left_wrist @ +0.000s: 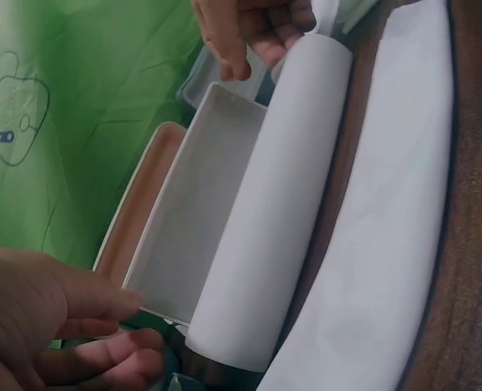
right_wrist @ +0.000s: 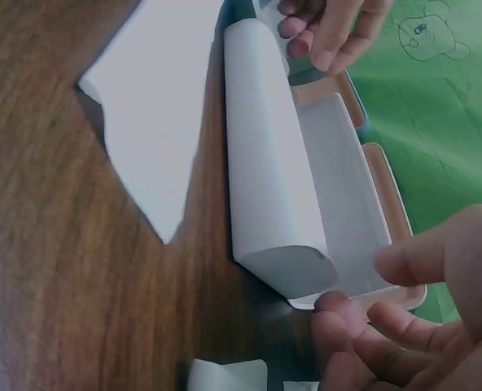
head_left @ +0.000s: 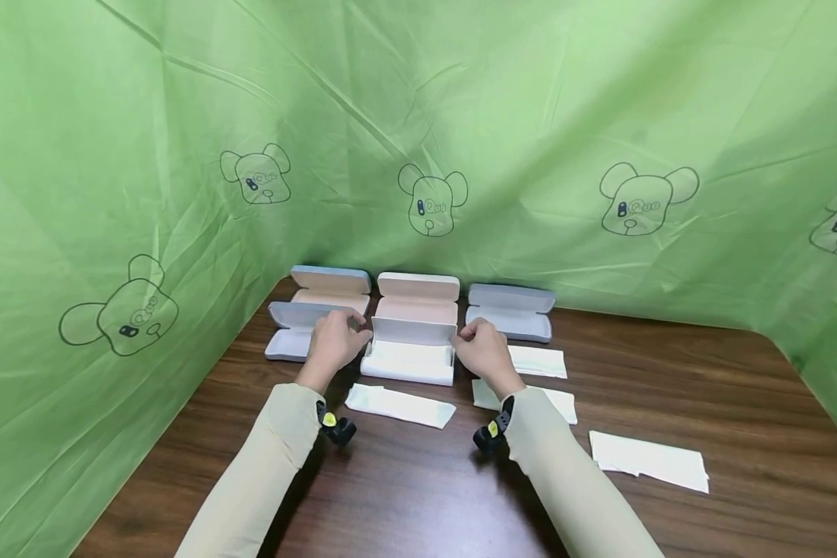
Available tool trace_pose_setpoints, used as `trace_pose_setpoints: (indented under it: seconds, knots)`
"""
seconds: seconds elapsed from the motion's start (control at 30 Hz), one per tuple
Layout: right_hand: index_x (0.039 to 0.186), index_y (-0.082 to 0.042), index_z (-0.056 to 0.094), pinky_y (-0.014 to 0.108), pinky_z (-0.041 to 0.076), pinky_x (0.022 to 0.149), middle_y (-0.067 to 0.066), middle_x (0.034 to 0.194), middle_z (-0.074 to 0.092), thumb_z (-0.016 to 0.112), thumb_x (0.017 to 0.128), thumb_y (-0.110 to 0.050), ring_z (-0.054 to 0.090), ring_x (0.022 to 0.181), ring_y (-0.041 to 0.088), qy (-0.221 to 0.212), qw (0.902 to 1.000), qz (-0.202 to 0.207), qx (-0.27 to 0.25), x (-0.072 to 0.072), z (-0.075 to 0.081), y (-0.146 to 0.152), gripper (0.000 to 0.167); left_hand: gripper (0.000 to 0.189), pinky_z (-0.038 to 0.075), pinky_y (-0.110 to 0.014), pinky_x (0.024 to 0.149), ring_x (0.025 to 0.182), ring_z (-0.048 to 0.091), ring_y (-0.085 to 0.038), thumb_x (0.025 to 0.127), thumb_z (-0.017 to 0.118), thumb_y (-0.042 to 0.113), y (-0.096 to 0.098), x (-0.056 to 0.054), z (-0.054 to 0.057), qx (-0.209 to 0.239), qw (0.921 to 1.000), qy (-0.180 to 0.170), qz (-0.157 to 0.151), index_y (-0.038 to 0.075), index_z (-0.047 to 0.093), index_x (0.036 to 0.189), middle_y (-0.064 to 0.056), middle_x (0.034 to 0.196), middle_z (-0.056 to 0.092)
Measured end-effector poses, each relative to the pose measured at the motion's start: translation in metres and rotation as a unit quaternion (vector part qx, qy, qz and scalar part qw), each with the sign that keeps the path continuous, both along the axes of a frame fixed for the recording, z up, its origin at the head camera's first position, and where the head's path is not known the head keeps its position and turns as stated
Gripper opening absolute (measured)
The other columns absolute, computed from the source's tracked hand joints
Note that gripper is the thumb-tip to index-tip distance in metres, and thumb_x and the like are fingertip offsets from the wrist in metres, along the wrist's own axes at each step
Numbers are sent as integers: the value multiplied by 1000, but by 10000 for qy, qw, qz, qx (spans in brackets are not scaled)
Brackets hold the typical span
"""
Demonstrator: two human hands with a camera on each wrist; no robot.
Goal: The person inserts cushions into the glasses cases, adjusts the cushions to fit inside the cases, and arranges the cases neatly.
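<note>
A white glasses case point(head_left: 408, 374) stands with its grey-lined lid point(head_left: 415, 332) raised, white material showing inside. My left hand point(head_left: 336, 339) is at the case's left end, thumb and fingers apart beside the lid corner. At the opposite end, my right hand point(head_left: 483, 350) has its thumb by the lid's edge and its fingers loosely bent below. Both wrist views show the smooth outer wall of the case point(left_wrist: 273, 204) and each hand point(right_wrist: 404, 301) with nothing gripped. Just in front of the case lies a folded white cloth point(head_left: 400, 405).
Behind are more raised-lid cases: blue point(head_left: 331, 277), white with pink lining point(head_left: 418, 287) and grey-blue point(head_left: 509, 310). Another grey-blue case point(head_left: 287, 342) is beside my left hand. White cloths point(head_left: 649, 459) lie to the right on the brown table point(head_left: 418, 496). A green curtain point(head_left: 516, 101) hangs behind.
</note>
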State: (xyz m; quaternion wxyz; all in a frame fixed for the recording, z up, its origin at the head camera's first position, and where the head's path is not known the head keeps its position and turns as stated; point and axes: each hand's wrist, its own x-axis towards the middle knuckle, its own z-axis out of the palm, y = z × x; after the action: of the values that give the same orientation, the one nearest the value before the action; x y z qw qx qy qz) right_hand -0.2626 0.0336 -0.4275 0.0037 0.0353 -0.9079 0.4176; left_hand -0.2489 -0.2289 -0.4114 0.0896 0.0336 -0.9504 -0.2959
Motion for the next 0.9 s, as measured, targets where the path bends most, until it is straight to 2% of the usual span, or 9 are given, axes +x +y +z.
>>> trace_pose_setpoints:
  seconds: [0.07, 0.13, 0.23, 0.3, 0.43, 0.53, 0.67, 0.8, 0.9]
  knots:
    - [102, -5, 67, 39, 48, 73, 10, 100, 69, 66, 96, -26, 61, 83, 25, 52, 9999, -104, -87, -2, 0, 0, 22, 29, 50, -46, 73, 74, 65, -28, 92, 73, 24, 0, -1, 0, 39, 10000, -2, -59, 4, 73, 112, -9, 78, 69]
    - [106, -6, 69, 40, 48, 75, 11, 107, 70, 63, 97, -27, 62, 87, 25, 56, 9998, -130, -160, -3, 0, 0, 24, 36, 50, -49, 80, 88, 67, -33, 95, 69, 28, 0, -3, -2, 88, 9998, -19, -153, 3, 71, 120, -14, 94, 72]
    - [111, -8, 71, 39, 48, 76, 11, 114, 69, 61, 99, -29, 62, 89, 25, 20, 9997, -101, -201, -4, -2, 0, 26, 42, 48, -52, 92, 112, 61, -40, 99, 63, 34, 3, -4, -4, 183, 9994, -86, -268, 3, 69, 127, -18, 122, 67]
    - [111, -9, 72, 38, 48, 74, 10, 115, 69, 60, 100, -29, 61, 87, 24, -13, 9997, -53, -220, -4, -3, -1, 26, 42, 45, -54, 97, 121, 56, -41, 100, 61, 35, 4, -5, -5, 215, 9993, -118, -274, 4, 69, 127, -18, 130, 63]
    - [107, -10, 73, 35, 46, 67, 6, 107, 70, 59, 101, -31, 59, 75, 21, -56, 9997, -24, -244, -3, -3, -1, 25, 38, 46, -53, 96, 119, 57, -40, 101, 60, 35, 5, -4, -5, 287, 9992, -175, -194, 6, 72, 122, -17, 124, 66]
    - [101, -11, 73, 34, 45, 64, 4, 90, 69, 61, 101, -31, 57, 67, 19, 43, 9998, -54, -209, -3, -2, -1, 24, 35, 47, -51, 92, 111, 61, -37, 101, 62, 35, 4, -3, -4, 373, 9990, -207, -119, 7, 73, 117, -15, 115, 69]
    - [91, -10, 72, 34, 43, 59, 1, 69, 62, 64, 99, -28, 55, 61, 18, 200, 9996, -104, -151, -1, 0, 0, 22, 30, 49, -47, 81, 90, 62, -31, 100, 63, 35, 4, -2, -2, 452, 9987, -235, -89, 7, 73, 110, -10, 95, 69]
    - [87, -9, 72, 32, 42, 53, 0, 65, 60, 66, 98, -25, 54, 57, 17, 238, 9996, -60, -128, 3, 3, -1, 20, 27, 47, -43, 71, 70, 57, -25, 99, 64, 34, 4, 0, -1, 471, 9984, -299, -59, 8, 71, 101, -6, 76, 64]
    - [87, -7, 75, 31, 41, 52, -1, 65, 62, 68, 97, -22, 54, 54, 16, 297, 9995, 60, -57, 7, 6, 0, 19, 25, 49, -40, 68, 64, 62, -19, 99, 66, 32, 5, 2, 1, 560, 9977, -381, -19, 8, 70, 96, -5, 72, 66]
